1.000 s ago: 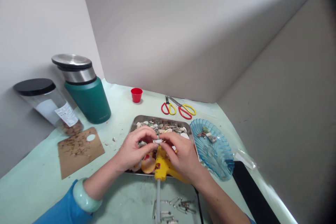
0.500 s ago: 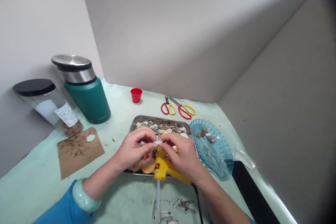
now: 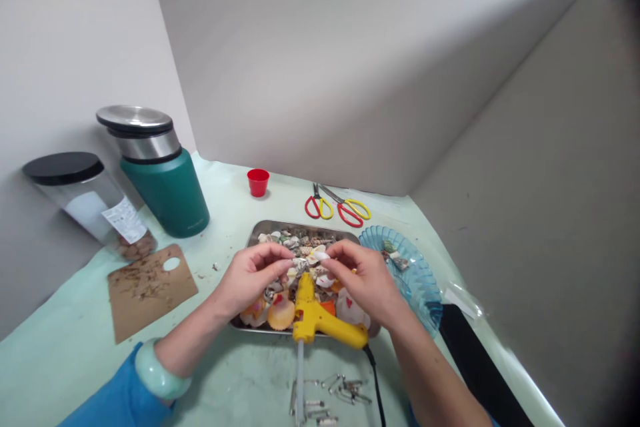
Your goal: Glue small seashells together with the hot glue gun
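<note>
Above a metal tray of seashells, my left hand is pinched closed over the tray's left side; what its fingertips hold is too small to name. My right hand pinches a small white shell between thumb and forefinger. A narrow gap separates the two hands. Between them a yellow glue gun rests on the tray's front edge, nozzle pointing away, with a glue stick sticking out toward me. Orange and white scallop shells lie near the tray's front.
Scissors and a red cup stand behind the tray. A blue dish with shells is on the right. Left are a green bottle, a clear jar and a brown board. Small metal pieces lie in front.
My hands have moved apart from each other. My right hand has shifted right with the white shell, uncovering more of the glue gun and the tray's shells.
</note>
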A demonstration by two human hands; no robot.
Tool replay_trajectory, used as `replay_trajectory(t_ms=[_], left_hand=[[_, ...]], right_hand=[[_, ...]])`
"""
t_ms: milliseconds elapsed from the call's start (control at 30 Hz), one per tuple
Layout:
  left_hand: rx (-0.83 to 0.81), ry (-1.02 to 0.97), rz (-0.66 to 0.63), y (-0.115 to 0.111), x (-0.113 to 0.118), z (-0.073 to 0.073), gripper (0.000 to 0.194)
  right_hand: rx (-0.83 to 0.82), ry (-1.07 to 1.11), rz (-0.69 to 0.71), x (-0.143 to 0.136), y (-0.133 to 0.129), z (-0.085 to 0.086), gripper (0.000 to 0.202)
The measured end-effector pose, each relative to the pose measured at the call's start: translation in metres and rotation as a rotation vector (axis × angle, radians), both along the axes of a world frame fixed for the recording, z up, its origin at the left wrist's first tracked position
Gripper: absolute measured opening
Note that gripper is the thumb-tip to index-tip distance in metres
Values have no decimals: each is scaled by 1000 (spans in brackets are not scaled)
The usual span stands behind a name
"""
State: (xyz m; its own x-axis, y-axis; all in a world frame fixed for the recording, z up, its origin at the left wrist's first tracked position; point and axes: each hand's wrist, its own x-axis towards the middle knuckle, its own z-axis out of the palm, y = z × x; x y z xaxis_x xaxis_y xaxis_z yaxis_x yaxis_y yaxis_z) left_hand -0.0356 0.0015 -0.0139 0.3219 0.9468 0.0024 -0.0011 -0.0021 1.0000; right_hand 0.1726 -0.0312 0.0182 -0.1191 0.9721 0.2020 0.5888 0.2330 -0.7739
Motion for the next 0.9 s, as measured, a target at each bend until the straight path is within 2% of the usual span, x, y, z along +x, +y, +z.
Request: replay_trajectory(t_ms=[100,233,300,400,533,633,800,900], left_hand=[[44,-4,6,0,0,1,12],[59,-5,-2,0,1,2,12],[52,3,-16,0,1,2,12],[50,2,-28,-1,1,0,14],[46,24,5,0,1,-1,22],[46,19,54,1,-1,-2,21],[50,-16,131,3,-2,-4,14],[30,-32,129,-2,0,1,11]], right_hand=[[127,-319,-34,10,0,-6,6],[141,-516,-53,18,-6,-18,9],[149,-525,-60,19,-12,-20,12],[149,-446,-44,19,-26,-15,7],[30,-412,81,14,-45,-7,15],[-32,-454,120,11,-55,-5,24],[-51,-501,129,12,-63,-11,34],[-28,-460,160,11,-62,-8,29]])
